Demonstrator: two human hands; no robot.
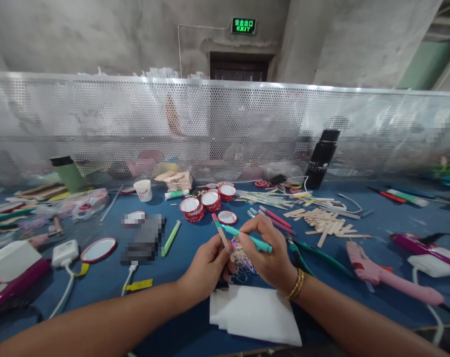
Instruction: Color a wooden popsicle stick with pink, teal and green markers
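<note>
1. A wooden craft stick (223,237), red and teal at its upper end, is pinched in the left hand (209,259), beyond the white paper (256,315).
2. A teal marker (260,242) is clasped by the right hand (265,248), its tip at the stick's coloured end; contact cannot be told.
3. Just beyond the paper, colourful looped strands (243,259) are partly hidden.
4. Right of the paper, a pink glue gun (392,278) is laid.

An exit sign (244,26) glows above a dark doorway (240,68).
</note>
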